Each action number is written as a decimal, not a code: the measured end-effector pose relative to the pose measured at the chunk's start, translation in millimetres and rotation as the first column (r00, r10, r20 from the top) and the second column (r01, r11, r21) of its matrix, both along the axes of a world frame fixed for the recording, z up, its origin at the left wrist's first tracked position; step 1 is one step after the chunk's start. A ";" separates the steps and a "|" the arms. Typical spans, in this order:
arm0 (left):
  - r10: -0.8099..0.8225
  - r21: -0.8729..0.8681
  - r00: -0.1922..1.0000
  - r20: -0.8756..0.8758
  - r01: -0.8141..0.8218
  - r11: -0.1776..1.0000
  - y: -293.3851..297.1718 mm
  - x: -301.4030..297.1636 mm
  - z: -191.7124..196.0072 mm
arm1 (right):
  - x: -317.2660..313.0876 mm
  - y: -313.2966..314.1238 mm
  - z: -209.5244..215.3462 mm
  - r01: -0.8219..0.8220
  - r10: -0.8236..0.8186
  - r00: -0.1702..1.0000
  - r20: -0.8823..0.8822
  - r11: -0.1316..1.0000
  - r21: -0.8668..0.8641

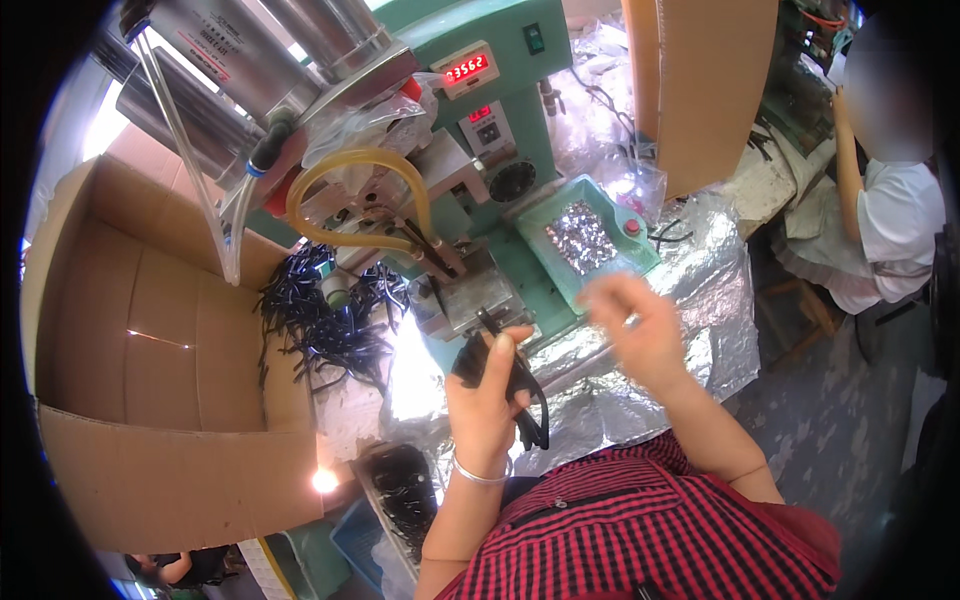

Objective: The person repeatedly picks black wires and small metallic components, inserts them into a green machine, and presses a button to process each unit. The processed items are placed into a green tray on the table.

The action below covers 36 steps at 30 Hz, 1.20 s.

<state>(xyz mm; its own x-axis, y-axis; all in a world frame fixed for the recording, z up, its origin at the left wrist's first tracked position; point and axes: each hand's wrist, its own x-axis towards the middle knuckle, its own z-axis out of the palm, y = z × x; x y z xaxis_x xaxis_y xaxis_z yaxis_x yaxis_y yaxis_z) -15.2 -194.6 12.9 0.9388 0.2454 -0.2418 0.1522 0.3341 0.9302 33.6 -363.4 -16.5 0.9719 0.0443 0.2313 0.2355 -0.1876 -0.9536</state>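
Note:
My left hand (482, 400) is closed round a bundle of black cords (528, 405), their loops hanging out below the fingers. One black end (487, 318) sticks up past the thumb, toward the metal block (470, 300) of the press. My right hand (642, 335) is slightly blurred, just off the near right edge of a green tray (545, 245). Its thumb and forefinger are curled into a pinch, and anything between them is too small to make out. Small shiny metal pieces (582, 238) lie heaped in the tray.
A green press (420, 40) with red displays and a yellow hose (425, 190) rises ahead. Left of it lie a pile of black cords (325, 310) and a large cardboard box (165, 470). Crinkled foil (715, 330) covers the bench. Another person (890, 220) sits at the far right.

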 end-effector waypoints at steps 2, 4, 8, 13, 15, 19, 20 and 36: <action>-0.004 -0.019 1.000 0.002 0.004 1.000 1.6 -1.3 -3.4 | -23.1 23.5 15.5 -0.215 0.213 0.972 -0.097 0.976 -0.017; 0.028 0.032 0.999 0.014 -0.029 0.999 4.8 -1.9 -12.6 | -27.1 35.8 17.2 -0.307 0.299 0.941 -0.156 0.951 -0.029; -0.019 0.155 1.000 0.006 0.018 0.988 11.8 -5.8 -14.8 | -23.9 47.1 6.4 -0.373 0.380 0.899 -0.218 0.925 0.074; 0.001 0.225 1.000 0.015 -0.005 0.974 20.0 -0.1 -17.8 | -20.8 58.1 -8.8 -0.409 0.470 0.853 -0.226 0.872 0.267; 0.166 0.225 0.985 0.051 -0.173 0.959 21.8 3.7 -11.4 | -15.4 58.5 5.3 -0.391 0.457 0.836 -0.305 0.885 0.254; 0.398 0.274 0.851 0.344 -0.496 0.824 61.8 21.0 4.8 | -3.4 64.7 8.0 -0.366 0.492 0.803 -0.336 0.852 0.374; 0.394 0.261 0.833 0.389 -0.510 0.819 70.7 25.8 12.9 | -3.2 64.9 8.6 -0.358 0.486 0.805 -0.341 0.856 0.374; 0.385 0.229 0.805 0.451 -0.521 0.822 97.2 52.2 20.6 | -1.2 72.8 16.0 -0.345 0.512 0.807 -0.293 0.812 0.471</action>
<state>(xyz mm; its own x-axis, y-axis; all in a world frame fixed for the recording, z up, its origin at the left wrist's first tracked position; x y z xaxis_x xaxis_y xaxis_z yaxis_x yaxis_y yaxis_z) 37.0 -97.4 33.5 0.6964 0.6644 0.2712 -0.3149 -0.0567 0.9474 32.4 -290.6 -0.4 0.8801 0.4694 -0.0711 -0.2018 0.2344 -0.9510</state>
